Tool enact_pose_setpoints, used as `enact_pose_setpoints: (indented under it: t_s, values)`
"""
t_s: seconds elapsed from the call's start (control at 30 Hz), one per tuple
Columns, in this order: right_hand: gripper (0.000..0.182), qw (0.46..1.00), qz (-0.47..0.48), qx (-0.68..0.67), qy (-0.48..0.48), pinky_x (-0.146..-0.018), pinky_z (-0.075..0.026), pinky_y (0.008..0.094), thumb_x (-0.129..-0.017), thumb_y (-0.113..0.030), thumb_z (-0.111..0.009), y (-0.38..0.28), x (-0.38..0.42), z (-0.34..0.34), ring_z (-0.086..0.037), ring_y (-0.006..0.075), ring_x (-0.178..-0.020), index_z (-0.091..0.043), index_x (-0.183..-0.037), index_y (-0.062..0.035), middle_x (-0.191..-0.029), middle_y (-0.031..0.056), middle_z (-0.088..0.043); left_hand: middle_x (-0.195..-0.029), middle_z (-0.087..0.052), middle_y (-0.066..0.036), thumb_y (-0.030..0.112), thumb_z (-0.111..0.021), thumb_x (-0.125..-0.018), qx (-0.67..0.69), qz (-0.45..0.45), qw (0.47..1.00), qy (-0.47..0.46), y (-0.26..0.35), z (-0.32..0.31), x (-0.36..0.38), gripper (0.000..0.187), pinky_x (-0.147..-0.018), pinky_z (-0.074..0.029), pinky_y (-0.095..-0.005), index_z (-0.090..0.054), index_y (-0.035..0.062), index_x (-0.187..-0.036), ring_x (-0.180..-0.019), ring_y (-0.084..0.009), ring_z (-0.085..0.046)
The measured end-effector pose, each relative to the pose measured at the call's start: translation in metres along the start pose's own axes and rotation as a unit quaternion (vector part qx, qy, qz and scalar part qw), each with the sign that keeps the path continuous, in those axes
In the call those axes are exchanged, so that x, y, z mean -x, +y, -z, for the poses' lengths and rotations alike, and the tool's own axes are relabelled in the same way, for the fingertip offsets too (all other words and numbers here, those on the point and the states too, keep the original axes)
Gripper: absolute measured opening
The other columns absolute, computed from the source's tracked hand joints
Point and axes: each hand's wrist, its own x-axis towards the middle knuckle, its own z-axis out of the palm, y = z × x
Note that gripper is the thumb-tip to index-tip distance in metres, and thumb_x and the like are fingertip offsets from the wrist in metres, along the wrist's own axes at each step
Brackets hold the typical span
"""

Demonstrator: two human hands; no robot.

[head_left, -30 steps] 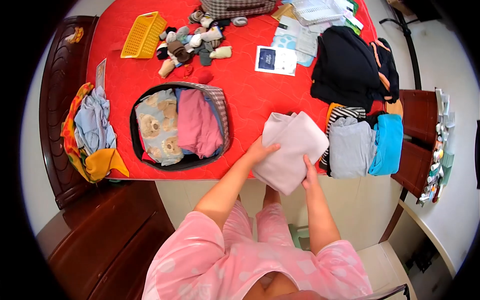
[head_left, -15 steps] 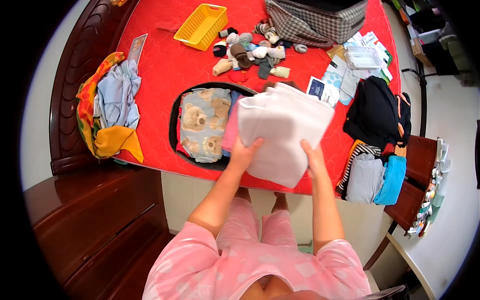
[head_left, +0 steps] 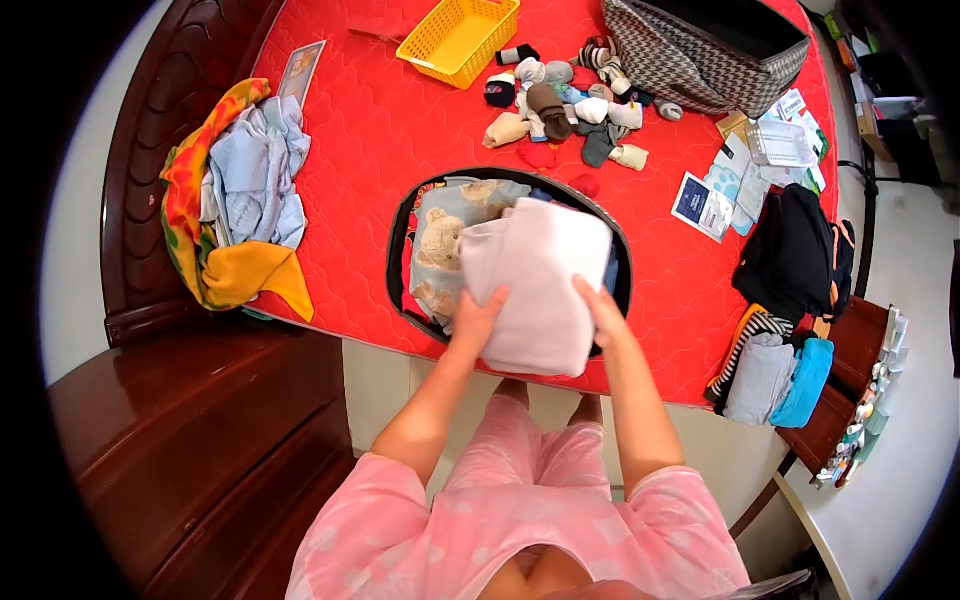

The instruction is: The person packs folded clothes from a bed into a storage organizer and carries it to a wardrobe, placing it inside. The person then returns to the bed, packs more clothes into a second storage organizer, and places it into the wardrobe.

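Note:
A folded white garment (head_left: 540, 280) is held flat between my two hands, over the right part of a dark-rimmed oval case (head_left: 398, 290). On its left edge my left hand (head_left: 478, 318) grips, fingers closed on the cloth. My right hand (head_left: 601, 312) holds the right edge in the same way. Inside the case, a folded grey-blue garment with teddy bears (head_left: 440, 240) shows at the left, partly covered by the white one. What lies under the white garment is mostly hidden.
On the red bed (head_left: 350, 180) lie a pile of rolled socks (head_left: 550, 108), a yellow basket (head_left: 460, 45) and a checked fabric box (head_left: 700, 55). Heaped clothes (head_left: 250, 180) lie at left; black clothes (head_left: 785, 250) and folded grey cloth (head_left: 757, 378) at right. A dark wooden cabinet (head_left: 200, 450) stands lower left.
The white garment has moved left relative to the case and now covers part of the teddy-bear garment. The whole view has shifted, so the bed's things appear further right.

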Motion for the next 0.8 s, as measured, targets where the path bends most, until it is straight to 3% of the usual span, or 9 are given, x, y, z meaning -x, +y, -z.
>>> enact_pose_setpoints:
  t_s: [0.07,0.17,0.27,0.4,0.43,0.63,0.73,0.77,0.8]
  values:
    - [0.066,0.996,-0.003,0.004,0.093,-0.089,-0.046,0.0416,-0.081,-0.041,-0.068,-0.020,0.005,0.011,-0.054,0.0258,-0.111,-0.043,-0.130,-0.0029,-0.119,0.0149,-0.057,-0.116,-0.058,-0.017,0.037,-0.070,-0.080,-0.072,0.045,0.996,-0.039,-0.017,-0.023,-0.012,0.065,-0.092,-0.043,-0.0363,-0.043,0.0008,-0.128,-0.105,-0.0270,-0.056]
    - [0.062,0.991,0.040,0.026,0.121,-0.093,-0.044,0.0386,-0.087,-0.039,-0.062,-0.035,0.007,0.016,-0.052,0.0248,-0.113,-0.038,-0.132,-0.0026,-0.124,0.0168,-0.053,-0.122,-0.052,-0.024,0.033,-0.070,-0.079,-0.099,0.031,0.993,-0.059,0.000,-0.046,-0.023,0.068,-0.096,-0.040,-0.0397,-0.040,-0.0030,-0.128,-0.111,-0.0360,-0.052]
    - [0.059,0.981,0.082,0.093,0.151,-0.098,-0.038,0.0351,-0.089,-0.034,-0.059,-0.029,0.003,0.012,-0.049,0.0241,-0.117,-0.036,-0.134,-0.0019,-0.128,0.0166,-0.050,-0.139,-0.033,-0.025,0.034,-0.069,-0.079,-0.101,-0.106,0.989,0.030,-0.023,-0.056,-0.034,0.081,-0.106,-0.029,-0.0415,-0.027,0.0019,-0.140,-0.127,-0.0374,-0.036]
    - [0.059,0.950,0.156,0.213,0.167,-0.101,-0.034,0.0336,-0.091,-0.026,-0.055,-0.006,0.016,0.025,-0.045,0.0241,-0.121,-0.030,-0.138,-0.0003,-0.133,0.0165,-0.046,-0.147,-0.020,-0.019,0.033,-0.071,-0.076,-0.284,-0.250,0.925,-0.016,0.008,-0.036,-0.027,0.081,-0.109,-0.022,-0.0478,-0.029,0.0098,-0.141,-0.135,-0.0384,-0.020]
    - [0.063,0.931,0.190,0.262,0.169,-0.099,-0.037,0.0353,-0.087,-0.022,-0.055,0.003,0.022,0.029,-0.048,0.0285,-0.120,-0.029,-0.140,-0.0003,-0.130,0.0232,-0.048,-0.148,-0.020,-0.018,0.034,-0.071,-0.075,-0.349,-0.284,0.892,-0.048,0.017,-0.032,-0.022,0.080,-0.109,-0.021,-0.0502,-0.032,0.0127,-0.141,-0.136,-0.0384,-0.018]
    - [0.051,0.873,-0.010,0.482,0.073,-0.101,-0.036,0.0422,-0.078,-0.014,-0.059,0.012,0.084,0.025,-0.048,0.0335,-0.118,-0.046,-0.126,-0.0023,-0.123,0.0207,-0.053,-0.149,-0.020,-0.009,0.045,-0.076,-0.064,-0.418,-0.393,0.781,-0.245,0.035,-0.041,0.006,0.080,-0.104,-0.016,-0.0649,-0.043,0.0264,-0.135,-0.138,-0.0371,-0.013]
    - [0.041,0.612,0.168,0.771,0.064,-0.101,-0.033,0.0479,-0.073,-0.014,-0.064,0.037,0.103,0.030,-0.049,0.0296,-0.118,-0.056,-0.113,-0.0051,-0.113,0.0131,-0.060,-0.150,-0.019,-0.007,0.049,-0.078,-0.058,-0.428,-0.410,0.763,-0.257,0.028,-0.048,0.008,0.087,-0.101,-0.016,-0.0694,-0.043,0.0292,-0.135,-0.138,-0.0372,-0.011]
    - [0.027,0.560,0.267,0.779,0.094,-0.095,-0.034,0.0487,-0.071,-0.011,-0.063,0.045,0.104,0.030,-0.053,0.0226,-0.110,-0.063,-0.098,-0.0084,-0.097,0.0062,-0.063,-0.150,-0.018,-0.006,0.050,-0.079,-0.056,-0.432,-0.411,0.762,-0.252,0.025,-0.050,0.007,0.089,-0.100,-0.016,-0.0705,-0.042,0.0299,-0.135,-0.138,-0.0372,-0.010]
    - [0.021,0.582,0.279,0.760,0.082,-0.092,-0.035,0.0471,-0.071,-0.010,-0.062,0.051,0.103,0.033,-0.053,0.0215,-0.105,-0.062,-0.093,-0.0092,-0.093,0.0051,-0.062,-0.151,-0.017,-0.006,0.050,-0.079,-0.055,-0.449,-0.402,0.758,-0.250,0.025,-0.051,0.008,0.092,-0.100,-0.016,-0.0710,-0.041,0.0304,-0.136,-0.138,-0.0371,-0.010]
